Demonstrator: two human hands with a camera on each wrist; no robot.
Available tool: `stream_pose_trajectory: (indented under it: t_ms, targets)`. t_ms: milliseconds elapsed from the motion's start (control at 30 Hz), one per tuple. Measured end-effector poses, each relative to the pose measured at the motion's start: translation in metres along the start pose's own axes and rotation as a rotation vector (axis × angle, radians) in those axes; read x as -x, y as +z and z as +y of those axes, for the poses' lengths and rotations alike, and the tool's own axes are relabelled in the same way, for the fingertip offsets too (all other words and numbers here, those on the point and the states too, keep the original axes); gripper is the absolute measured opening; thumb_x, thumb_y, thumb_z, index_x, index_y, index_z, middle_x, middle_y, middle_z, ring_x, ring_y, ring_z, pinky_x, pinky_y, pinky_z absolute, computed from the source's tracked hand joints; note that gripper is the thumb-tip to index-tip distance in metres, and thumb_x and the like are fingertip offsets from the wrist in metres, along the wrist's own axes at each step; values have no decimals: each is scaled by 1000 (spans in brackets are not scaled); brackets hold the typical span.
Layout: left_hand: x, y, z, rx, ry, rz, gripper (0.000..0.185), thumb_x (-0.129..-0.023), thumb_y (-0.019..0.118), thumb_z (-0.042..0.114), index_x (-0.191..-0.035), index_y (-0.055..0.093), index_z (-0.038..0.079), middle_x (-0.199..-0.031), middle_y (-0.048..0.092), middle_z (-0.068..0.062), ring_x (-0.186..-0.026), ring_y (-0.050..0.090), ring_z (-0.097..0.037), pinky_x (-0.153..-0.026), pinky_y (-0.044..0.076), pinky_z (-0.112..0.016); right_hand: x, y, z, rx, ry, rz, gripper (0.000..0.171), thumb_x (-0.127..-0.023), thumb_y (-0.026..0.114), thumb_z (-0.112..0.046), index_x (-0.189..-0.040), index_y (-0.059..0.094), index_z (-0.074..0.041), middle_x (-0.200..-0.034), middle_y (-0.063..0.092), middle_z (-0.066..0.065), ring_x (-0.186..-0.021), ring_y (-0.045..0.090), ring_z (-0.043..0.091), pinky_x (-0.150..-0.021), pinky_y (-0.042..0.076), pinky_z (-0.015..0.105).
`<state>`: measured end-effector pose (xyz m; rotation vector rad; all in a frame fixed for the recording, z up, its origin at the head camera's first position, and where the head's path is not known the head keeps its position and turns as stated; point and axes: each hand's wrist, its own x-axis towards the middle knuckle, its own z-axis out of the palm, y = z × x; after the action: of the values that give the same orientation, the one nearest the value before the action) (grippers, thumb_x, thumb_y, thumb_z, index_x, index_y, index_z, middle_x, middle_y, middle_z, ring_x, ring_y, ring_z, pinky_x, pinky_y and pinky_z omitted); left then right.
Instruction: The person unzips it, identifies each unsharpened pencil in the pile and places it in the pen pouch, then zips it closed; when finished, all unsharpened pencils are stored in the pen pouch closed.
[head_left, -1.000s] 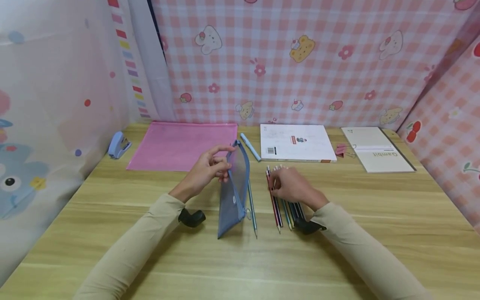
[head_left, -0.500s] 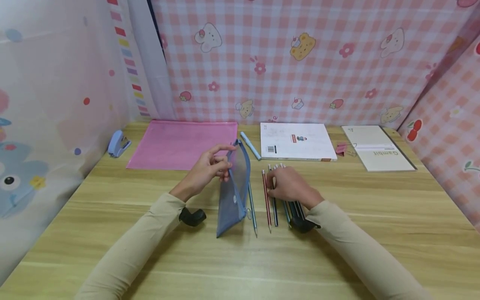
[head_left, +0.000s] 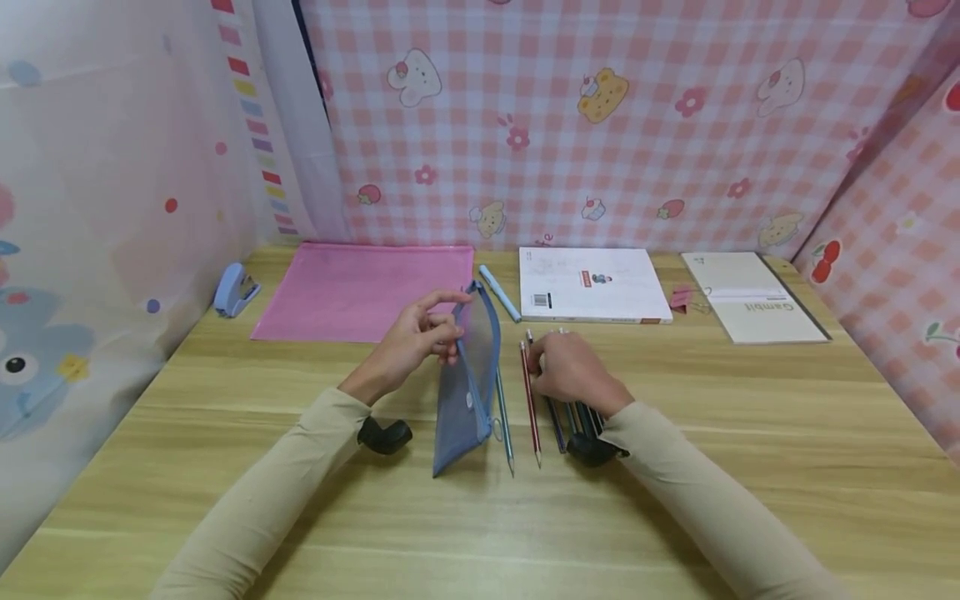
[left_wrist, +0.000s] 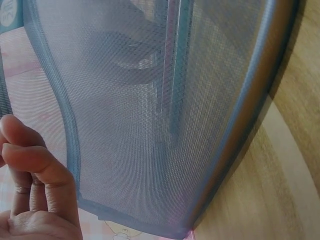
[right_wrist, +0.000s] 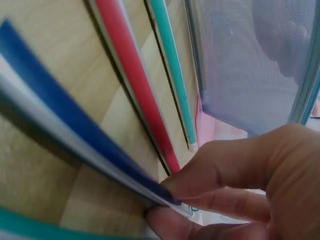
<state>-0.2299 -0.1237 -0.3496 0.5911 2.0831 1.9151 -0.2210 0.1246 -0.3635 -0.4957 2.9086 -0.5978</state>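
My left hand (head_left: 416,337) pinches the zipped edge of a blue mesh pencil case (head_left: 459,417), which stands on its side with its mouth gaping. Through the mesh in the left wrist view, red and teal pencils show behind it. My right hand (head_left: 573,371) pinches a dark blue pencil (right_wrist: 75,117) near its end, between thumb and fingers. A red pencil (head_left: 532,408) lies just left of that hand, and a teal pencil (head_left: 505,421) lies beside the case. Several more pencils (head_left: 583,419) are partly hidden under the right hand and wrist.
Along the back of the table lie a pink pouch (head_left: 360,292), a light blue pen (head_left: 500,293), a white book (head_left: 592,283), a pink binder clip (head_left: 681,298) and a cream notebook (head_left: 753,298). A blue stapler (head_left: 236,290) stands at the far left. Patterned cloth hangs behind.
The red pencil has slid left, away from the bunch. My right hand has shifted slightly left, now at the dark blue pencil. The left hand and the pencil case have stayed in place.
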Motion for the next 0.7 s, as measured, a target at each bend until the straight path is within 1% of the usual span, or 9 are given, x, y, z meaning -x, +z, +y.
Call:
stream_pose_trajectory:
  t_ms: [133,200,300,367,433,500,600,667,700]
  targets:
    - [0,-1,-1,3,-5,0,49,-97,54,5,-145,44,8,-72,61,2,-61,59,-13,-58,50,-26,-1,-3,4,-74,6,6,12,-73,77,-10,-84,76,-12,-86,69,9,-65,50,15,-55,40,22]
    - [0,-1,-1,6,-6,0,49,-97,54,5,-145,43,7,-73,61,2,-61,59,-12,-58,49,-25,-1,-9,6,-110,-5,32,15,-74,78,-13,-89,78,-12,-94,73,11,-66,53,14,-58,41,23]
    - [0,0,0,4,-8,1,50,-97,53,4,-145,43,6,-72,61,2,-61,59,-12,-58,49,-25,3,-21,6,-174,-15,69,22,-76,77,-15,-98,78,-11,-98,76,11,-68,61,13,-60,45,25]
    - [0,0,0,5,-8,3,50,-97,53,4,-145,43,5,-71,61,2,-60,59,-12,-58,49,-24,6,-29,4,-225,-14,86,25,-78,76,-14,-103,77,-9,-92,77,11,-67,65,14,-59,46,25]
    - [0,1,0,7,-7,4,50,-97,53,4,-146,42,5,-71,60,2,-60,59,-12,-58,49,-24,8,-37,0,-277,-2,105,24,-80,74,-13,-104,76,-10,-81,76,9,-64,64,14,-57,45,26]
    - [0,1,0,10,-7,4,51,-97,53,4,-146,42,4,-71,60,2,-60,59,-12,-57,49,-25,11,-43,-4,-323,4,132,23,-81,72,-11,-104,75,-11,-75,75,8,-61,61,14,-56,43,26]
    - [0,2,0,17,-5,5,51,-96,53,3,-146,41,3,-70,59,2,-60,59,-13,-57,49,-26,13,-48,-10,-377,-11,190,24,-81,69,-9,-103,74,-14,-73,74,8,-59,58,14,-56,41,27]
    - [0,2,-1,21,-3,4,51,-96,53,4,-146,41,3,-69,59,2,-60,58,-13,-57,49,-26,13,-51,-15,-410,-29,234,25,-81,67,-8,-104,74,-15,-74,74,8,-56,57,14,-61,41,27]
    - [0,3,-1,24,-1,2,51,-97,53,4,-146,41,3,-69,59,2,-60,58,-13,-57,49,-26,13,-52,-17,-431,-38,255,26,-81,67,-7,-105,74,-14,-74,74,8,-55,55,13,-60,40,27]
